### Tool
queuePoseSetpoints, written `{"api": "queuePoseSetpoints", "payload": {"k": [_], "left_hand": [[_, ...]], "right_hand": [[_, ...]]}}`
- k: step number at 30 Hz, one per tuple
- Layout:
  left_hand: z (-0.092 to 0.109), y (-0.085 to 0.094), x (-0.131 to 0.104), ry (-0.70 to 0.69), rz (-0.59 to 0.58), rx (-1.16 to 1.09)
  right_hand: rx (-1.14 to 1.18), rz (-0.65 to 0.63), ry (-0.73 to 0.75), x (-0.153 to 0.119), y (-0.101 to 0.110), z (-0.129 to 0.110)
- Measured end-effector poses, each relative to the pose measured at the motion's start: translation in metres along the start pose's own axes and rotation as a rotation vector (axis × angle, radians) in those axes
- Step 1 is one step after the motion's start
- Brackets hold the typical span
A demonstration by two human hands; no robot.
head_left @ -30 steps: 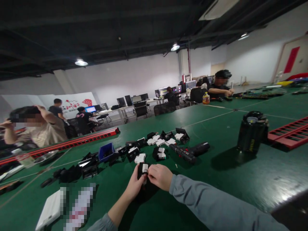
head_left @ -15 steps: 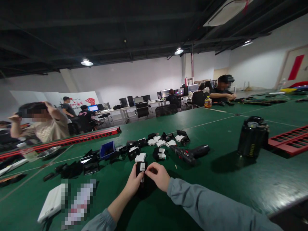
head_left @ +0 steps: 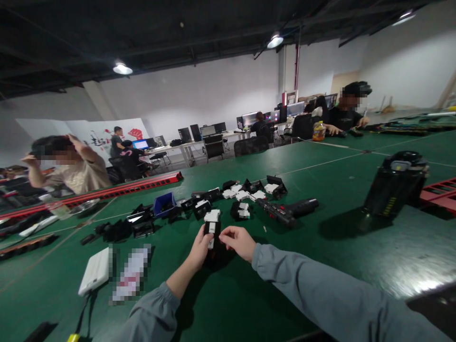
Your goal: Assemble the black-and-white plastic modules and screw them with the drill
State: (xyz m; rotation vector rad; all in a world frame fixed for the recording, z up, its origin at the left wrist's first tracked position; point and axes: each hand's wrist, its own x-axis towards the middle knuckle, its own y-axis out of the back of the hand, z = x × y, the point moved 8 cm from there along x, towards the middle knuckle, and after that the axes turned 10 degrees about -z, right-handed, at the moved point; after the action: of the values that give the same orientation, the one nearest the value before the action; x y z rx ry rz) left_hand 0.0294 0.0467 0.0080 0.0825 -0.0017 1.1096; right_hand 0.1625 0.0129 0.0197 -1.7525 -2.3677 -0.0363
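Note:
My left hand [head_left: 199,250] is closed around a small black-and-white plastic part [head_left: 213,229], held upright above the table with the thumb on its front. My right hand [head_left: 239,242] is at the part's right side, thumb and forefinger pinched together. Whatever is between those fingertips, if anything, is too small to make out. Beyond the hands lie similar black-and-white parts [head_left: 241,211], some in a loose heap. To their right a black cordless screwdriver [head_left: 285,212] with red marks rests on its side.
A blue bin [head_left: 165,205] and black pieces [head_left: 119,229] are on the left of the green table [head_left: 320,270]. Nearer are a white power bank [head_left: 94,271] and a blurred packet [head_left: 132,273]. A black cylindrical device [head_left: 395,187] stands right. Co-workers sit at the far edges.
The view has tilted down and turned a little left. My right fingertips have drawn slightly away from the part's front toward its right side. My left hand keeps its hold.

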Motion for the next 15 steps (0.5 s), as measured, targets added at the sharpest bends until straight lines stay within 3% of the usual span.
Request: {"api": "queuePoseSetpoints", "payload": {"k": [5,10,15], "left_hand": [[-0.0034,0.0025,0.0037,0.003,0.003,-0.064],[0.0014,-0.0032,0.003,-0.025,-0.073,-0.002],[0.0031,-0.0029,0.0012,-0.023,-0.05,0.075]], "right_hand": [[0.128,0.027,-0.047,0.0052,0.0086,0.0105],[0.152,-0.011,-0.058,0.006,0.0081,0.0123],[0.156,-0.025,-0.071,0.0049,0.0069,0.0109]]}}
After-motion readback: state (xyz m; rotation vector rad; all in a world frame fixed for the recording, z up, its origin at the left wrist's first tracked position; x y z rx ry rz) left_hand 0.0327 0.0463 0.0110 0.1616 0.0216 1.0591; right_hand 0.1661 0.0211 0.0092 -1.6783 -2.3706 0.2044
